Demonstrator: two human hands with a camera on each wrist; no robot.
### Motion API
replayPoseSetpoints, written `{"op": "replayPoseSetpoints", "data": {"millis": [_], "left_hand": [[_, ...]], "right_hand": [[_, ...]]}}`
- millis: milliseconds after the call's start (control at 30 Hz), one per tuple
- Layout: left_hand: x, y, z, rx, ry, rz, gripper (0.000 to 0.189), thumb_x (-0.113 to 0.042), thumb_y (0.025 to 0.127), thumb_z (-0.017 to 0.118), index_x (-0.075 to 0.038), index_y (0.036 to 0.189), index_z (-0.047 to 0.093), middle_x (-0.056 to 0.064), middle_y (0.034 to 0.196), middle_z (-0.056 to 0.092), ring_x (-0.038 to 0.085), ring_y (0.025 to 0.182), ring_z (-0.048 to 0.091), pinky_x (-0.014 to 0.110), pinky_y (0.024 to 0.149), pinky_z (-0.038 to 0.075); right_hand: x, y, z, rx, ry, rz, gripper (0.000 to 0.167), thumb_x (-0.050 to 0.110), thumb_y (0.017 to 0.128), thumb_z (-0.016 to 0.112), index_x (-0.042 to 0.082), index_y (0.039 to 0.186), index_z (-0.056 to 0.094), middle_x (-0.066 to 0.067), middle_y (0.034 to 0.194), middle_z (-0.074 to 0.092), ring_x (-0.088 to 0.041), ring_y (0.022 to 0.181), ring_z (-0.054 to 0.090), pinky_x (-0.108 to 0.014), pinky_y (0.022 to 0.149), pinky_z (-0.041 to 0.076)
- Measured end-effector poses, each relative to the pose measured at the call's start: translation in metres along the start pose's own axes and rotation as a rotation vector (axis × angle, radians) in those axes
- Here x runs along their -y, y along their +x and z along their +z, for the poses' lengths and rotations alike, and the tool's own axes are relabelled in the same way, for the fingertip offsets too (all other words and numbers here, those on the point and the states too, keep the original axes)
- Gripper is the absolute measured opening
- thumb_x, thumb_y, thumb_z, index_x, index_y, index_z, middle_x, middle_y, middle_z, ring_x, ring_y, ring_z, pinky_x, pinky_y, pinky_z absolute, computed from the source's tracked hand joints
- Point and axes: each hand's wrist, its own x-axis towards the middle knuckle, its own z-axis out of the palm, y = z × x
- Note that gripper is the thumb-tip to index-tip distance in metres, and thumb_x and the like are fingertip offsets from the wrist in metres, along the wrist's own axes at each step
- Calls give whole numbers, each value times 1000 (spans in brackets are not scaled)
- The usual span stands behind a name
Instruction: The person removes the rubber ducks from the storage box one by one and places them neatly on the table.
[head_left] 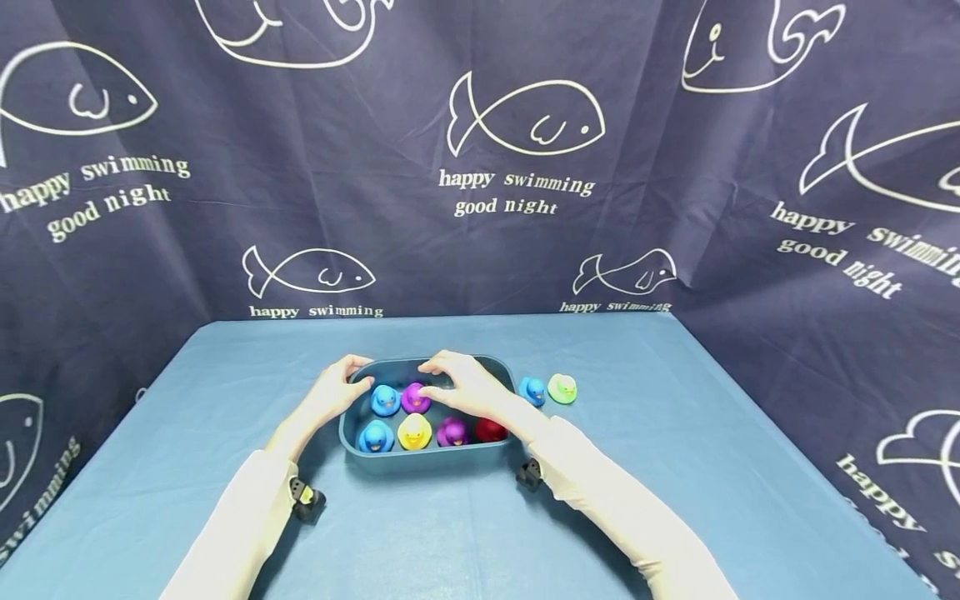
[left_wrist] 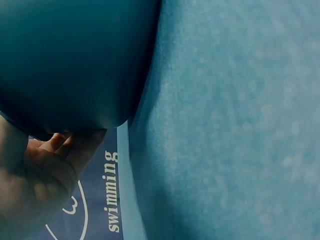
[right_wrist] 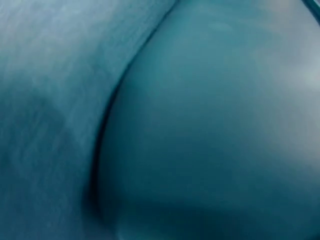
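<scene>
A dark teal bin (head_left: 435,461) stands on the table holding several rubber ducks. My left hand (head_left: 341,387) grips its left end, thumb over the rim and fingers along the outer wall; the left wrist view shows this hand (left_wrist: 45,175) against the bin. My right hand (head_left: 468,387) is over the bin, thumb and fingers spread apart, thumb tip close beside a purple duck (head_left: 413,402). Nearby in the bin are a blue duck (head_left: 386,401), another blue duck (head_left: 376,437), a yellow duck (head_left: 415,432), a second purple duck (head_left: 452,432) and a red duck (head_left: 491,430), partly hidden.
Outside the bin's right end, a blue duck (head_left: 532,392) and a light green duck (head_left: 562,388) sit on the blue tablecloth (head_left: 712,467). A dark fish-print curtain (head_left: 517,250) hangs behind and along both sides. In the right wrist view, the bin's wall (right_wrist: 210,130) fills most of the picture.
</scene>
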Motion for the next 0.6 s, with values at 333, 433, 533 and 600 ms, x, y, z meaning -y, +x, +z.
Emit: {"op": "replayPoseSetpoints", "data": {"millis": [333,433,533,600], "left_hand": [[-1,-2,1,10,-12,6,36,-14,89,59,0,122,55,21,113,64,34,106,59,47,94,41],[0,-1,2,10,-9,5,36,-14,89,59,0,122,55,21,114,64,34,106,59,47,94,40],[0,0,1,3,-11,4,35,-13,89,59,0,121,55,21,113,64,34,105,59,46,94,41],[0,1,1,0,-9,10,34,-13,90,59,0,121,55,21,112,64,33,105,59,46,93,41]], "right_hand": [[1,3,14,73,22,23,39,27,87,66,3,117,62,-10,113,63,-21,104,59,-34,95,45],[0,4,17,83,26,21,38,26,87,66,3,117,62,-10,113,63,-21,105,59,-34,96,45],[-2,6,18,85,44,32,38,25,86,68,3,116,63,-9,113,63,-21,106,59,-34,95,45],[-3,6,19,88,61,44,38,25,85,69,4,116,63,-9,112,63,-21,105,59,-35,95,46]]}}
